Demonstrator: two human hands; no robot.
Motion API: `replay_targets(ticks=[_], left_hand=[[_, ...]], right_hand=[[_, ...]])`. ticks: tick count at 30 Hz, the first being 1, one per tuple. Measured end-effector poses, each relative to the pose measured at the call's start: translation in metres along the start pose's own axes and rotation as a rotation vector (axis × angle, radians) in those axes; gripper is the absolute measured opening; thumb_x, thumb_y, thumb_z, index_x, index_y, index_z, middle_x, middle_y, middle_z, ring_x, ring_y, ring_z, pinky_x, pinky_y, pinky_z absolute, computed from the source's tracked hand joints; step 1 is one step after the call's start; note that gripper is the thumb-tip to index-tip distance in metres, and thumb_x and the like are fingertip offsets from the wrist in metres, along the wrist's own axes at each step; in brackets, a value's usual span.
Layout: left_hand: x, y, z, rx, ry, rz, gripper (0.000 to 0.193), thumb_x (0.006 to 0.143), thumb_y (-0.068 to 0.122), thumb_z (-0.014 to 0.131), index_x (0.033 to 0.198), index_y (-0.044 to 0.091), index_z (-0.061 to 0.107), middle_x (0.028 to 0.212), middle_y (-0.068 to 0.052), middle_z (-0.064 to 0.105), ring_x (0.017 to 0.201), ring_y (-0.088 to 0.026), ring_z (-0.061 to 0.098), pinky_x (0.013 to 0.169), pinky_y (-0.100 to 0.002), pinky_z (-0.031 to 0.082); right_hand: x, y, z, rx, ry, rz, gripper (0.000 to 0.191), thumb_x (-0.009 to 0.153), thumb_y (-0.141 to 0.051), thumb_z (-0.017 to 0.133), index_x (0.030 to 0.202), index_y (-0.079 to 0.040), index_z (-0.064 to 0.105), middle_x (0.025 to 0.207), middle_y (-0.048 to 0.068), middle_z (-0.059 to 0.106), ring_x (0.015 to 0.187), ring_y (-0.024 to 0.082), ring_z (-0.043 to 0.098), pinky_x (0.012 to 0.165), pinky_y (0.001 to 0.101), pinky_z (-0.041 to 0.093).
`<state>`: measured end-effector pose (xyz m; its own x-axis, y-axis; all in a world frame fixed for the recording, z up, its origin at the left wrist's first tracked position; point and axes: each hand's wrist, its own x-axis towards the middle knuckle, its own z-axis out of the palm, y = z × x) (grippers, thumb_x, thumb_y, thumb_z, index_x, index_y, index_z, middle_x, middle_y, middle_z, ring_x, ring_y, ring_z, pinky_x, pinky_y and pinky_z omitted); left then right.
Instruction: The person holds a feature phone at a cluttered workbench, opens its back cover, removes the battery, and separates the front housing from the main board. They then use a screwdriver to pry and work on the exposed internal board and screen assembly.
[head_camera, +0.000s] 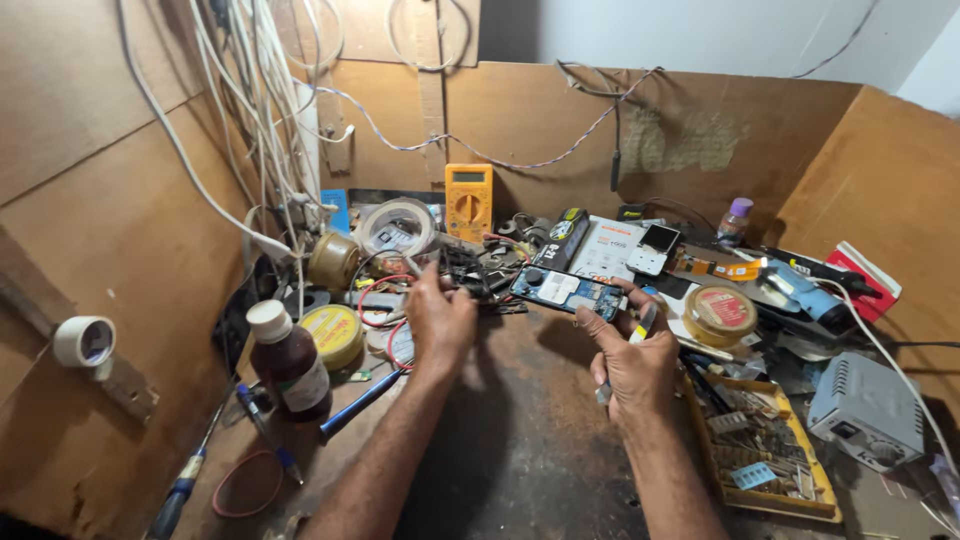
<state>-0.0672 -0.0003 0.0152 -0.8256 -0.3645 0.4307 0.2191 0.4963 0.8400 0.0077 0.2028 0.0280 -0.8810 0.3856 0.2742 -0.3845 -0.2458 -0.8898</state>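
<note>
The opened phone (567, 292) lies across the back of the dark, stained workbench (520, 450), its rear cover off so that a blue circuit board, a white block and dark parts show. It sits tilted, its right end at the fingertips of the right hand (635, 362). That hand's fingers curl around a pair of tweezers (640, 330), thumb and forefinger pinching them near the phone's edge, the rest folded into the palm.

The left hand (440, 320) reaches into the tangle of red and black wires (385, 300) just left of the phone; its fingers are drawn together around something small and thin, though what it is cannot be told from here.

Behind the phone stand a yellow multimeter (468, 200) against the back board and a roll of tape (397, 226). To the right rests a round tin with a red label (720, 313), and nearer the right forearm a shallow yellow tray of small parts (765, 450). A grey boxed device (866, 410) sits at the far right. On the left side stand a brown bottle with a white cap (288, 362) and a yellow tin (333, 333), with a blue-handled screwdriver (185, 485) lying near the edge. White cables (250, 110) hang down the left wall over the clutter.
</note>
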Motion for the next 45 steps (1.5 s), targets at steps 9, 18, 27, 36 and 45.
replay_targets(ticks=[9, 18, 27, 36, 45], left_hand=[[-0.039, 0.018, -0.009, -0.236, 0.109, 0.131, 0.043, 0.086, 0.004, 0.058, 0.127, -0.007, 0.058, 0.114, -0.022, 0.061, 0.098, -0.031, 0.067, 0.085, -0.039, 0.056], [-0.053, 0.025, 0.003, -0.972, -0.538, -0.384, 0.024, 0.099, 0.022, 0.065, 0.111, 0.001, 0.068, 0.099, -0.006, 0.073, 0.081, -0.012, 0.069, 0.065, -0.023, 0.052], [-0.047, -0.008, -0.002, -1.193, -0.370, -0.311, 0.021, 0.104, 0.015, 0.060, 0.120, 0.001, 0.061, 0.094, -0.006, 0.071, 0.074, -0.013, 0.066, 0.058, -0.027, 0.054], [-0.056, 0.004, -0.010, -1.161, -0.532, -0.424, 0.037, 0.098, 0.008, 0.053, 0.135, 0.008, 0.049, 0.114, -0.008, 0.069, 0.095, -0.018, 0.073, 0.075, -0.049, 0.068], [-0.055, -0.009, 0.001, -1.148, -0.533, -0.294, 0.043, 0.098, 0.005, 0.057, 0.141, 0.002, 0.050, 0.111, -0.012, 0.074, 0.093, -0.018, 0.074, 0.073, -0.040, 0.067]], right_hand=[[-0.004, -0.005, 0.004, 0.065, -0.027, 0.030, 0.051, 0.081, 0.001, 0.080, 0.128, -0.008, 0.062, 0.097, 0.004, 0.072, 0.062, 0.004, 0.056, 0.034, 0.0206, 0.037], [-0.016, -0.011, 0.018, -0.034, -0.127, 0.063, 0.051, 0.079, 0.003, 0.079, 0.126, -0.006, 0.060, 0.097, 0.010, 0.075, 0.062, 0.007, 0.059, 0.042, 0.0206, 0.041], [-0.022, 0.008, 0.024, -0.442, -0.296, -0.054, 0.052, 0.078, -0.008, 0.085, 0.125, -0.004, 0.062, 0.099, 0.005, 0.076, 0.075, 0.008, 0.061, 0.062, 0.0204, 0.050], [-0.014, 0.002, 0.006, -0.407, -0.178, 0.051, 0.077, 0.099, -0.066, 0.031, 0.116, -0.001, 0.067, 0.071, 0.003, 0.064, 0.039, 0.001, 0.036, 0.033, 0.0220, 0.027], [-0.011, 0.006, 0.009, -0.568, -0.183, 0.033, 0.066, 0.104, -0.056, 0.034, 0.108, -0.002, 0.073, 0.064, 0.002, 0.064, 0.040, 0.003, 0.039, 0.037, 0.0234, 0.030]])
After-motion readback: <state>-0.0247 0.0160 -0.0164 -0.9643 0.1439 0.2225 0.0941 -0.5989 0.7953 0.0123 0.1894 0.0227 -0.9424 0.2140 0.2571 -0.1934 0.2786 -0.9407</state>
